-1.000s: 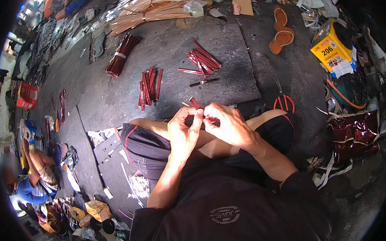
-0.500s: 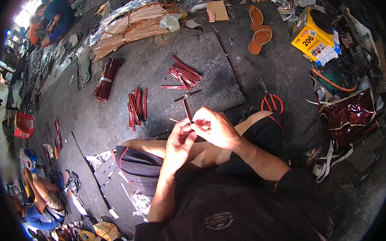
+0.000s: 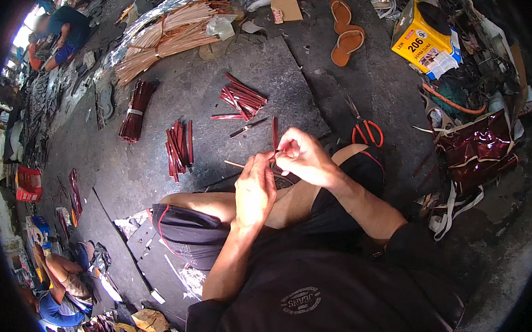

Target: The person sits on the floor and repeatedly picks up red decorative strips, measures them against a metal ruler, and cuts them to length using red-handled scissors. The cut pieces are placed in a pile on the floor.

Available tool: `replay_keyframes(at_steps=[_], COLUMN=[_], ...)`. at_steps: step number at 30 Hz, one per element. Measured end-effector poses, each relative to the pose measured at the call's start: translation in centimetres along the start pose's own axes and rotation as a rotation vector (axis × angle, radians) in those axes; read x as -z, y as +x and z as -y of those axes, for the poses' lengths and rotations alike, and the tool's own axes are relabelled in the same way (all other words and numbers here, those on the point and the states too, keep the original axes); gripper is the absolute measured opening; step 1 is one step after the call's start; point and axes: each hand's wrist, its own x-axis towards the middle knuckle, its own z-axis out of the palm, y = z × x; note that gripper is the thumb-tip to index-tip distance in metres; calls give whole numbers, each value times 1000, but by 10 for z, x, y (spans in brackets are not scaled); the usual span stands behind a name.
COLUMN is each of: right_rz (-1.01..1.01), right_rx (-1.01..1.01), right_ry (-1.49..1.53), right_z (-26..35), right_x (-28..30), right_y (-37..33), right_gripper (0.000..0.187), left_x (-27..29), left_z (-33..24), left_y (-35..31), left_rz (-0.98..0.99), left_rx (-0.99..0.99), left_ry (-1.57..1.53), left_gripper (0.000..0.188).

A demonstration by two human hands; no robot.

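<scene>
Over my crossed legs, both hands are closed around one glossy dark red strip (image 3: 275, 129). Its free end points away from me. My right hand (image 3: 306, 159) pinches it between thumb and fingertips. My left hand (image 3: 255, 187) meets it at the near end, its fingertips partly hidden. Just ahead lies a slim dark tool with a pale band (image 3: 248, 128), perhaps a blade. A loose pile of red strips (image 3: 247, 98) rests beyond it. To the left are a smaller pile of strips (image 3: 179, 147) and a tied bundle of strips (image 3: 137, 112).
Orange-handled scissors (image 3: 366, 127) lie by my right knee. Tan sandals (image 3: 344, 35) and a yellow box (image 3: 423, 40) are farther right. Red shiny sheeting (image 3: 478, 149) sits at the right. Pale strip bundles (image 3: 166, 39) lie at the back. Other people sit at the left.
The red strip has swung to stand further right, its far end now apart from the slim dark tool. My left hand has turned more back-up. The view has shifted slightly.
</scene>
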Motion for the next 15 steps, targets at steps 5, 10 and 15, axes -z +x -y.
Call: replay_keyframes(at_steps=[5,10,15], right_rz=[-138,217,14], right_rx=[527,157,106], right_ry=[-634,77,-444], right_z=[0,37,14], right_x=[-16,25,153], right_y=[-13,-25,76], right_gripper=[23,26,17], left_x=[-11,19,26], left_z=[11,63,109], left_y=[-1,8,8], left_rz=[42,-101,171], left_rx=[7,238,428], left_ry=[149,-92,-331], left_gripper=[25,25,17])
